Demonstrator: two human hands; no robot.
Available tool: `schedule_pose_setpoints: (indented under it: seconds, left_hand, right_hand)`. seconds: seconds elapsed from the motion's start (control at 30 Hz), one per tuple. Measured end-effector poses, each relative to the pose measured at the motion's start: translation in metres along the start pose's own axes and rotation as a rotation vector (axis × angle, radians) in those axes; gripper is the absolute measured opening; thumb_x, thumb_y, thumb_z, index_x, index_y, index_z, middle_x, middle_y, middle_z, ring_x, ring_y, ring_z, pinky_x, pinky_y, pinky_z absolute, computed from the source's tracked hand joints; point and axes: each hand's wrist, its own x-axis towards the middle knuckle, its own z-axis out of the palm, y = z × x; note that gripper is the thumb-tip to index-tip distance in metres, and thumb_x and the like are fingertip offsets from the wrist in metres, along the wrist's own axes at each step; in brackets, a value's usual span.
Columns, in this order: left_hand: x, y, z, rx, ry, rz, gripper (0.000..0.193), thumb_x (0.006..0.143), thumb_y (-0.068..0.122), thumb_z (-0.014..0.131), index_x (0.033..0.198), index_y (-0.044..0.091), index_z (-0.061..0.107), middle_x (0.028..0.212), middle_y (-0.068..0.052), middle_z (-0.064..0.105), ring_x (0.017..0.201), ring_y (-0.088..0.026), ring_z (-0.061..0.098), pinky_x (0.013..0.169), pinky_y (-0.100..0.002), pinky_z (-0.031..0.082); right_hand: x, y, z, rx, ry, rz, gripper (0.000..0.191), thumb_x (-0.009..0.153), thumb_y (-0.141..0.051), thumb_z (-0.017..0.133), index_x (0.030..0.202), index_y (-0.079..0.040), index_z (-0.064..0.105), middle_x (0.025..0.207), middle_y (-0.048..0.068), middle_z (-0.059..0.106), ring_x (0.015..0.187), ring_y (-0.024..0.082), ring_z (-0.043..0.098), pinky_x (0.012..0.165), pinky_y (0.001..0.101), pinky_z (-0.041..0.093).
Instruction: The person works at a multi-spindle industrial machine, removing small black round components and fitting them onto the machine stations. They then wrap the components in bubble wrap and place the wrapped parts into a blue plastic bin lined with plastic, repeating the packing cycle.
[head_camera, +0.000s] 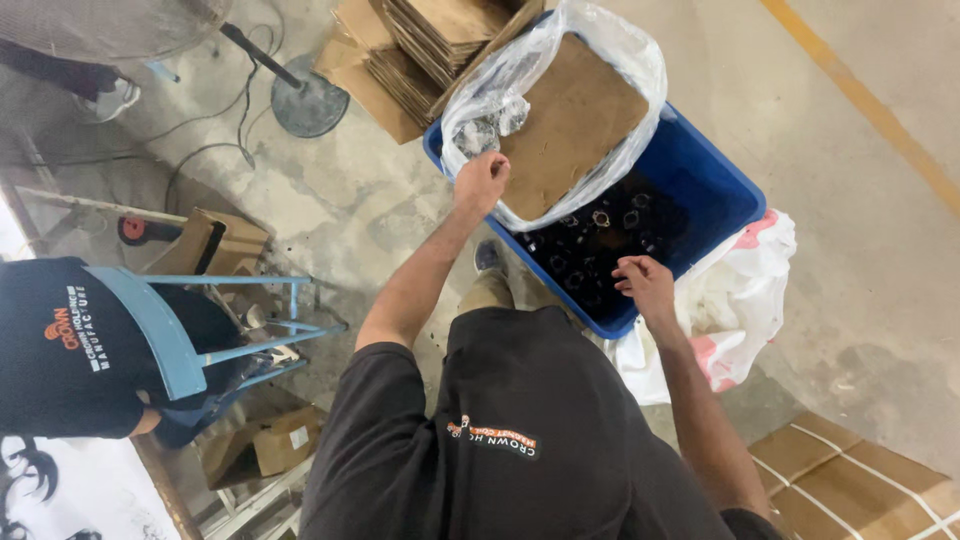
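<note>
A blue plastic bin (712, 172) stands on the concrete floor in front of me, with several small dark round parts (600, 240) in its bottom. A clear plastic bag (590, 50) holding a brown cardboard sheet (572, 120) lies over the bin's far half. My left hand (480, 182) grips the near edge of that bag, fingers closed on the plastic. My right hand (646, 284) hovers at the bin's near rim just above the dark parts, fingers curled; whether it holds a part is unclear.
Stacked flat cardboard (420, 45) lies behind the bin, next to a fan base (310, 100) with cables. A white and pink bag (735, 300) sits right of the bin. At left, a person in a black shirt (60, 350) sits on a blue chair (175, 330). Cardboard sheets (860, 480) lie lower right.
</note>
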Motion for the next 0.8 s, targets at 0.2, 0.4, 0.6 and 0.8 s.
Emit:
schedule_pose_setpoints:
  seconds: [0.2,0.4,0.6,0.8]
  left_hand:
    - [0.091,-0.002,0.02,0.243,-0.046,-0.217,0.034,0.09,0.043,0.063,0.102,0.013,0.073,0.09,-0.019,0.074,0.088,-0.043,0.07,0.078,-0.053,0.054]
    - [0.158,-0.039,0.052,0.452,-0.17,-0.088,0.036,0.091,0.041,0.065,0.093,0.006,0.075,0.089,-0.021,0.074,0.087,-0.042,0.072,0.079,-0.054,0.056]
    - [0.192,-0.074,0.058,0.23,-0.359,-0.096,0.031,0.084,0.036,0.067,0.085,0.008,0.08,0.079,-0.014,0.075,0.075,-0.032,0.074,0.072,-0.045,0.058]
    - [0.184,-0.066,0.035,-0.535,-0.62,-0.375,0.017,0.091,0.02,0.071,0.083,0.006,0.067,0.061,0.0,0.061,0.051,-0.009,0.055,0.047,-0.028,0.045]
  right_hand:
    - [0.036,0.013,0.049,0.077,-0.043,0.107,0.023,0.1,-0.021,0.063,0.111,-0.004,0.072,0.091,0.007,0.075,0.069,0.011,0.067,0.064,0.024,0.052]
    - [0.069,0.023,0.077,0.168,0.125,0.254,0.024,0.1,-0.024,0.063,0.111,-0.005,0.072,0.091,0.006,0.075,0.07,0.01,0.066,0.064,0.0247,0.053]
    - [0.108,0.011,0.104,0.186,0.186,0.295,0.025,0.099,-0.024,0.064,0.111,-0.004,0.072,0.092,0.006,0.075,0.07,0.011,0.066,0.064,0.0245,0.053]
    - [0.157,-0.047,0.136,0.314,0.069,0.176,0.025,0.101,-0.021,0.063,0.113,-0.001,0.07,0.095,0.008,0.076,0.07,0.012,0.067,0.063,0.0261,0.054]
